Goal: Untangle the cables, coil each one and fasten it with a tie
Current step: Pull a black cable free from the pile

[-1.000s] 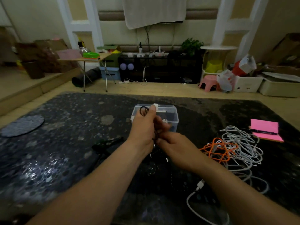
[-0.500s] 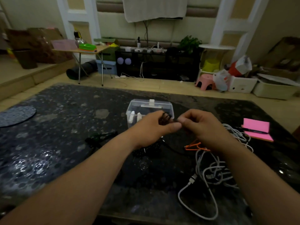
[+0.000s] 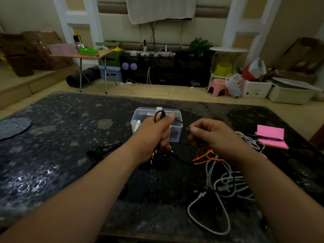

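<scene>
My left hand [image 3: 154, 132] grips the coiled black cable [image 3: 160, 156]; my right hand [image 3: 212, 137] pinches its free end taut. White cables [image 3: 226, 183] lie tangled on the table [image 3: 61, 155].

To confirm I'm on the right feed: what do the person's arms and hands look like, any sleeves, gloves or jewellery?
No glove on the left hand or the right hand. The left forearm and right forearm show no sleeve or cuff up to the frame edge. No watch or bracelet at either wrist; no ring that I can make out in this dim light.
</scene>
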A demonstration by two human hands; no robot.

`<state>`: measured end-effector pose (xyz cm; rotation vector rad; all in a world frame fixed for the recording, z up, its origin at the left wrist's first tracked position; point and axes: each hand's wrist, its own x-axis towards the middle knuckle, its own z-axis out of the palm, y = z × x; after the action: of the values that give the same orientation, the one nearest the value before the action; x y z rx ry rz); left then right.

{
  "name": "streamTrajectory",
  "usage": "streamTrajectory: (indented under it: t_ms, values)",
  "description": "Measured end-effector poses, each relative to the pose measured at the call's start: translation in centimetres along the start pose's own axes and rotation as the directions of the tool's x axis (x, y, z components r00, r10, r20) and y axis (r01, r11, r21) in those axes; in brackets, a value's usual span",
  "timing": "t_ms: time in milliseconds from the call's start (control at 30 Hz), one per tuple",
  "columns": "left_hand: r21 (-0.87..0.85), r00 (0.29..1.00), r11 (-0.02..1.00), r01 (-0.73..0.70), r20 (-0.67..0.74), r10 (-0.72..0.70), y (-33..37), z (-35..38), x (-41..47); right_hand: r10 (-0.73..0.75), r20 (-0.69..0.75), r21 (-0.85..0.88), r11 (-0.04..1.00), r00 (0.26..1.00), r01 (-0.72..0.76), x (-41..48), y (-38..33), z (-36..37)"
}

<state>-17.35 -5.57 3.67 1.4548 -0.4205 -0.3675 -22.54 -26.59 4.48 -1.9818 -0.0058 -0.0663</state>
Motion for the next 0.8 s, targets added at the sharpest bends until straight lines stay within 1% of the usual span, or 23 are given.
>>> streamTrajectory:
  t_ms: [33,100,133,167,233,300,333,367,400,433,467,500,533,567,633,700,800]
  values:
    - [0.025,1.000,1.000,-0.013,-0.017,0.013,-0.1,0.1,0.0,-0.014,-0.038,0.019,1.000,0.999,0.015,0.0,0.1,0.4]
    - [0.163,0.999,0.986,-0.035,-0.033,0.041,-0.5,0.5,-0.2,-0.061,-0.125,0.025,0.998,0.990,0.065,-0.1,0.2,1.4]
    - [0.233,0.998,0.972,-0.040,-0.029,0.048,-0.8,0.8,-0.2,-0.086,-0.137,0.011,0.996,0.987,0.088,0.0,0.2,1.9]
    - [0.273,0.999,0.961,-0.040,-0.022,0.048,-1.1,1.1,-0.2,-0.103,-0.118,0.009,0.994,0.988,0.105,0.0,0.2,2.3]
    - [0.259,0.998,0.964,-0.051,-0.015,0.057,-1.5,1.6,-0.1,-0.145,-0.038,0.006,0.989,0.989,0.146,-0.1,-0.1,3.2]
    - [0.136,0.997,0.990,-0.038,-0.057,0.046,-1.4,1.9,-0.2,-0.185,-0.019,0.020,0.982,0.983,0.185,0.2,-0.2,3.9]
    - [0.067,0.994,0.997,-0.033,-0.098,0.039,-1.2,1.9,-0.1,-0.171,-0.033,0.055,0.983,0.985,0.172,0.4,-0.3,3.9]
    - [0.035,0.988,0.999,-0.039,-0.149,0.043,-0.9,1.7,-0.1,-0.143,-0.040,0.081,0.986,0.989,0.146,0.5,-0.3,3.8]
    - [0.023,0.979,0.999,-0.047,-0.197,0.051,-0.7,1.5,-0.1,-0.117,-0.046,0.059,0.991,0.992,0.119,0.6,-0.1,3.4]
    - [-0.005,0.972,0.998,-0.056,-0.228,0.053,-0.5,1.2,-0.1,-0.103,-0.053,-0.030,0.994,0.993,0.102,0.7,0.0,2.9]
    - [-0.070,0.969,0.996,-0.060,-0.243,0.041,-0.3,0.8,0.0,-0.089,-0.045,-0.163,0.983,0.995,0.081,0.8,0.4,2.2]
    - [-0.165,0.971,0.984,-0.061,-0.240,0.020,0.0,0.6,0.1,-0.066,-0.012,-0.282,0.958,0.998,0.060,0.8,0.8,1.6]
    - [-0.262,0.974,0.963,-0.061,-0.227,0.000,0.2,0.4,0.2,-0.034,0.039,-0.363,0.931,0.999,0.045,0.6,1.1,1.0]
    - [-0.345,0.976,0.937,-0.058,-0.215,-0.019,0.5,0.2,0.2,-0.003,0.092,-0.407,0.912,0.996,0.040,0.5,1.4,0.6]
    - [-0.442,0.980,0.896,-0.050,-0.194,-0.041,1.0,-0.1,0.1,0.025,0.151,-0.457,0.888,0.988,0.047,0.3,1.9,0.5]
    - [-0.500,0.987,0.865,-0.037,-0.156,-0.048,1.4,-0.4,0.1,0.016,0.131,-0.510,0.859,0.991,0.054,0.2,2.4,0.8]
    - [-0.566,0.997,0.824,0.010,-0.062,-0.055,1.7,-0.8,0.2,-0.032,0.021,-0.585,0.810,0.999,0.038,0.4,2.9,1.6]
